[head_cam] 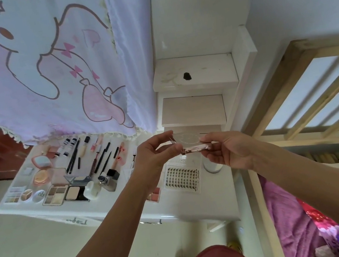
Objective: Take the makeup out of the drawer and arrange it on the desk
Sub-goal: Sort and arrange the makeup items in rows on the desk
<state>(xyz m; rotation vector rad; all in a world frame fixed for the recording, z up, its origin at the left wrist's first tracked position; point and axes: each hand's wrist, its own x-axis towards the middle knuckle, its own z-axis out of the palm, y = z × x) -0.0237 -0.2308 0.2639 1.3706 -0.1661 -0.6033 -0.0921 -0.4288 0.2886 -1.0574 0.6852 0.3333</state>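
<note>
Clear plastic edged in rose-gold, the compact was pinched at either end by the left hand and the right hand, above the table. Brushes, pencils and palettes already lay in rows there, beside a lash tray, so the task appeared nearly done. The drawer's inside was out of view. A pink item was half hidden under the left wrist.

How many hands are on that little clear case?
2. The left hand pinches the clear case at its left end, the right hand at its right end, above the desk. No other hand shows.
</note>
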